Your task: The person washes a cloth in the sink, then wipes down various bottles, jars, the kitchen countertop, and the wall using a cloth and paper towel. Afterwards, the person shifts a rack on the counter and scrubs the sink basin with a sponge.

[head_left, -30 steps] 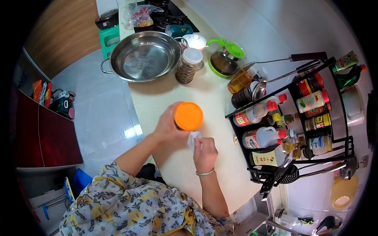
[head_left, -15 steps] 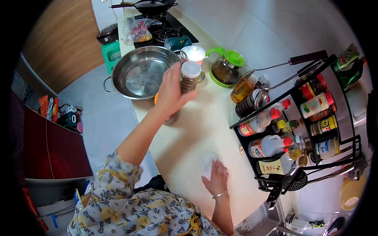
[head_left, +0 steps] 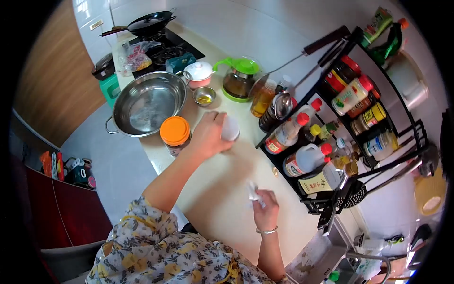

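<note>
My left hand is closed around a jar with a white lid on the counter; the hand hides most of the jar's body. Just left of that wrist stands a second jar with an orange lid. My right hand pinches a crumpled white tissue close to the counter surface. Beyond my left hand sits a small metal bowl with some yellow stuff in it. A wide steel pan with two loop handles lies to the left, near the counter edge.
At right a black rack holds several sauce bottles and spice jars. Farther back are a lidded white pot, a glass teapot with a green lid and a stove with a wok. The sink is at lower right.
My left hand has closed on the white-lidded jar, which now stands nearer to me, away from the pan, uncovering the metal bowl. My right hand has gathered up the tissue. The view has shifted.
</note>
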A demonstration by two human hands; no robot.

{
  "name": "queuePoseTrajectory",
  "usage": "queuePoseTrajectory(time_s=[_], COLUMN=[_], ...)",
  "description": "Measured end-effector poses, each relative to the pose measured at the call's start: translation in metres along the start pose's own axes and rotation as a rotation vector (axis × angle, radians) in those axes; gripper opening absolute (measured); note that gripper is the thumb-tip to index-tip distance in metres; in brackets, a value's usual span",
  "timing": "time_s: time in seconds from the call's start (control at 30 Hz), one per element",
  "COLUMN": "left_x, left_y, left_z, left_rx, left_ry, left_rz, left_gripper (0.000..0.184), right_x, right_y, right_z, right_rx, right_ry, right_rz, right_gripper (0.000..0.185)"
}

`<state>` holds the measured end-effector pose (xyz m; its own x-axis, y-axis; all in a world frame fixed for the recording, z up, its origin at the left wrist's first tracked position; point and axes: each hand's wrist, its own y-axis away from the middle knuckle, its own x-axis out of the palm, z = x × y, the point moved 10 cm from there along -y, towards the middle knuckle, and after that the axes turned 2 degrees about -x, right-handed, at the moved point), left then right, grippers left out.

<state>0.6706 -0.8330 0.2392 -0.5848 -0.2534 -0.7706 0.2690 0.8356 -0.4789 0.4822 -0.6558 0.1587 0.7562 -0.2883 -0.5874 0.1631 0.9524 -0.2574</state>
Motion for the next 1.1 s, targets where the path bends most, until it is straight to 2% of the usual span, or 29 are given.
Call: queuePoseTrajectory(time_s=[0.07, 0.1, 0.17, 0.2, 0.27, 0.3, 0.33, 0.4, 0.47, 0.53, 0.57, 0.73, 0.8, 0.9, 1.0, 1.1], left_x=[0.005, 0.004, 0.011, 0.017, 0.014, 0.029, 0.04, 0.07, 0.064, 0.053, 0.051, 0.052, 0.05, 0.051, 0.056, 0.055], left_y=[0.026, 0.038, 0.062, 0.072, 0.088, 0.097, 0.102, 0.112, 0.109, 0.107, 0.105, 0.105, 0.107, 0.108, 0.107, 0.112], left_z=[-0.019, -0.029, -0.052, -0.056, -0.065, -0.056, -0.054, -0.041, -0.041, -0.052, -0.051, -0.052, -0.051, -0.05, -0.044, -0.048], left_rx=[-0.002, -0.001, 0.031, 0.028, 0.117, 0.018, 0.013, -0.153, -0.16, 0.01, -0.079, -0.073, -0.076, -0.054, -0.049, 0.07], left_ry=[0.146, 0.154, 0.27, 0.278, 0.565, 0.657, 0.663, 0.934, 0.921, 0.679, 0.731, 0.778, 0.769, 0.764, 0.792, 0.846], left_rz=[0.1, 0.115, 0.201, 0.209, 0.019, 0.043, 0.041, 0.115, 0.117, 0.069, 0.092, 0.061, 0.049, 0.048, 0.046, 0.039], left_gripper=[0.07, 0.07, 0.074, 0.074, 0.081, 0.09, 0.09, 0.084, 0.082, 0.083, 0.081, 0.079, 0.079, 0.079, 0.074, 0.074], right_x=[-0.025, -0.026, -0.037, -0.038, -0.021, -0.014, -0.015, -0.008, -0.003, 0.0, 0.003, -0.012, -0.015, -0.003, 0.014, 0.04], right_y=[-0.009, -0.013, -0.018, -0.019, -0.021, -0.02, -0.023, -0.035, -0.053, -0.073, -0.078, -0.081, -0.061, -0.035, -0.037, -0.06], right_z=[0.014, 0.021, 0.048, 0.056, 0.093, 0.092, 0.092, 0.103, 0.105, 0.1, 0.097, 0.082, 0.091, 0.106, 0.12, 0.129], right_rx=[0.021, 0.038, -0.103, -0.095, -0.302, -0.314, -0.313, -0.426, -0.44, -0.42, -0.422, -0.248, -0.284, -0.411, -0.455, -0.592], right_ry=[-0.169, -0.164, -0.202, -0.194, -0.089, -0.049, -0.043, 0.139, 0.11, 0.133, 0.136, 0.14, 0.204, 0.225, 0.235, 0.297], right_rz=[-0.216, -0.217, -0.308, -0.306, -0.14, -0.114, -0.109, -0.002, 0.022, 0.002, 0.008, -0.136, -0.124, 0.014, 0.095, 0.113], right_gripper=[0.027, 0.027, 0.027, 0.027, 0.025, 0.026, 0.026, 0.029, 0.029, 0.024, 0.024, 0.021, 0.024, 0.02, 0.019, 0.012])
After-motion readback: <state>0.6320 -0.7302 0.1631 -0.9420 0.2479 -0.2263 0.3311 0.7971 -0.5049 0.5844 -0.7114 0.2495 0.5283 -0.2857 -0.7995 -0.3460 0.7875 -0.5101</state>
